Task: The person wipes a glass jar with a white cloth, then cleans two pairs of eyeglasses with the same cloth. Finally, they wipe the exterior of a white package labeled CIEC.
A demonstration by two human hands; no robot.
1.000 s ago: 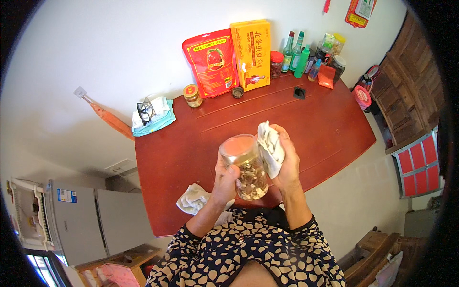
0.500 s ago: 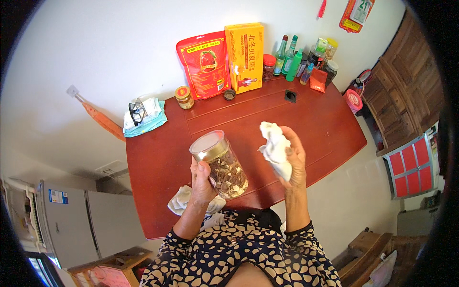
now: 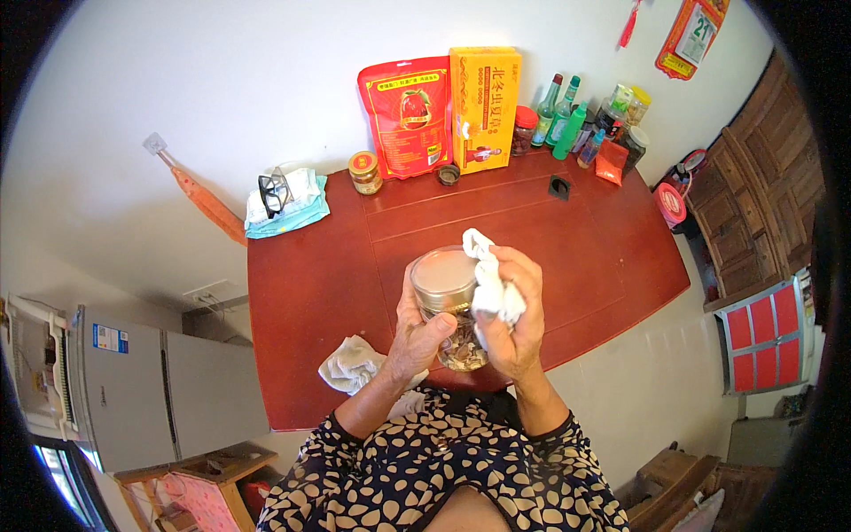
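Observation:
A clear jar [image 3: 446,288] with a metal-rimmed lid and dried brown-and-white pieces inside is held upright over the near part of the table. My left hand [image 3: 420,333] wraps around its left side, thumb across the front. On the other side, my right hand [image 3: 520,315] grips a crumpled white cloth [image 3: 490,288] and presses it against the jar's right side near the lid. Another white cloth [image 3: 352,364] lies on the table's near edge, partly behind my left forearm.
The red wooden table [image 3: 355,275] carries, along the wall, a red pouch [image 3: 408,115], a yellow box [image 3: 484,106], a small gold-lidded jar [image 3: 364,172] and several green bottles [image 3: 564,115]. Glasses [image 3: 274,192] rest on blue-white packs [image 3: 297,213] at left. A grey fridge [image 3: 133,390] stands left.
My right hand has brought the cloth leftward onto the jar. The jar has moved right and turned more upright in my left hand. The whole view has shifted slightly.

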